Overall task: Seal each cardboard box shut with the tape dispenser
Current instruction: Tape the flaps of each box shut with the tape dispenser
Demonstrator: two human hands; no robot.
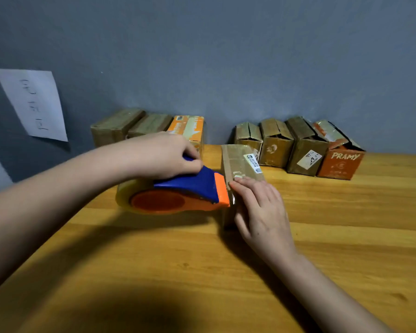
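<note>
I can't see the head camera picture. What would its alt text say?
A left hand grips a blue and orange tape dispenser against a cardboard box that the right hand steadies on a wooden table. More boxes line the grey wall behind.

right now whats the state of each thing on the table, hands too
tape dispenser: gripped by left hand, nose against box
box being taped: flaps closed, right hand pressing it
four boxes at back right: flaps ajar, untaped
three boxes at back left: closed
</note>
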